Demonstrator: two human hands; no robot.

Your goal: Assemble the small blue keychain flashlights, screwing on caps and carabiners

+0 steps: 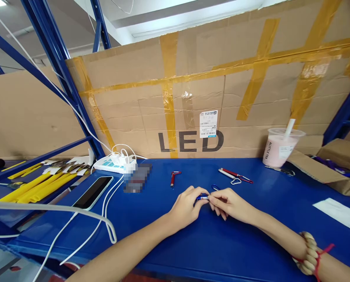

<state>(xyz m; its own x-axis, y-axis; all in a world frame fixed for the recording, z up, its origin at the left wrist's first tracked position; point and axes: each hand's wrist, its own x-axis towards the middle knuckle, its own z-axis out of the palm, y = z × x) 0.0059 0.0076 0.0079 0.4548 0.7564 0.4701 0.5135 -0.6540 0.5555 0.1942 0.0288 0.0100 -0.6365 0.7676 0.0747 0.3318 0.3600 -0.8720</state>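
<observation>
Over the middle of the blue tabletop [151, 219], my two hands meet at a small blue tube [202, 198] with a silver end. My left hand [187, 206] pinches its left part between thumb and fingers. The fingertips of my right hand [232, 205] grip the other end, which they partly cover. Just behind the right fingers a blue clip loop [215, 188] shows; whether it joins the tube, I cannot tell. Farther back lies a small red tube with a clip [172, 179]. To its right are a silver tube with a carabiner [227, 174] and a red one [236, 174].
A phone [94, 192], white cables and a power strip [111, 164] occupy the left. A cup with a straw [280, 149], a dark clip item [280, 170], an open cardboard box [318, 166] and white paper [341, 213] sit right. Cardboard [127, 117] walls off the back.
</observation>
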